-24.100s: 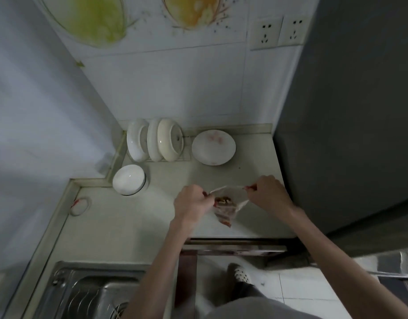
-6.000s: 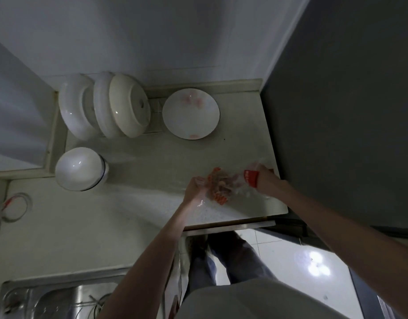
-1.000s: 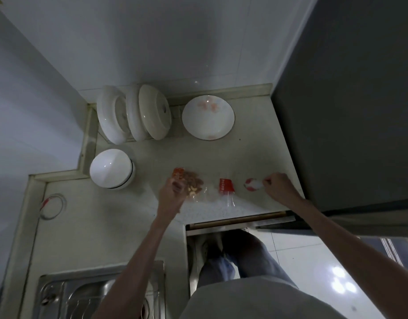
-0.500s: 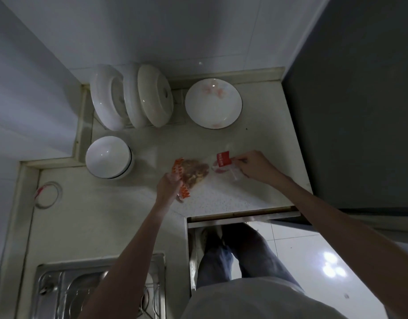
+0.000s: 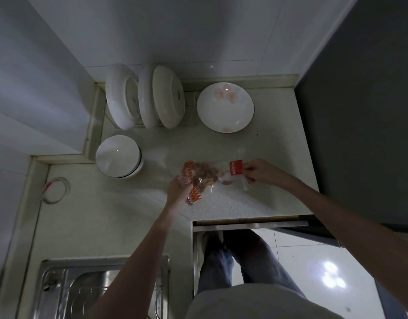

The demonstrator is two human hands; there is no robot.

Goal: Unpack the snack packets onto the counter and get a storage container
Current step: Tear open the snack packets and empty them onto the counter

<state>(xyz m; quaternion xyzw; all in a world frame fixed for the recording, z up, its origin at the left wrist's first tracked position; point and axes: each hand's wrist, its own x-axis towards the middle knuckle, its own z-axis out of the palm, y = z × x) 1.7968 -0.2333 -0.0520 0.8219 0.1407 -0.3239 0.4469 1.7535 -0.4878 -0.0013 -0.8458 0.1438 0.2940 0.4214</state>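
Note:
Over the pale counter [image 5: 233,201], my left hand [image 5: 179,188] grips a clear snack packet [image 5: 200,176] with orange printed edges and brown nuts inside. My right hand [image 5: 259,171] pinches a second clear packet with a red label [image 5: 235,167]; its clear lower end hangs toward the counter. A small red-and-white item [image 5: 225,179] lies between the two packets. No storage container is in view.
White plates [image 5: 143,97] stand in a rack at the back, a flowered plate [image 5: 225,107] lies flat beside them, and an upturned white bowl [image 5: 117,155] sits left. A steel sink [image 5: 83,288] is at lower left. A dark fridge [image 5: 364,111] borders the counter's right side.
Both hands hold nearly the same packets as half a second ago. A second ago my right hand was farther right, near the counter's edge; it has since picked up the red-labelled packet.

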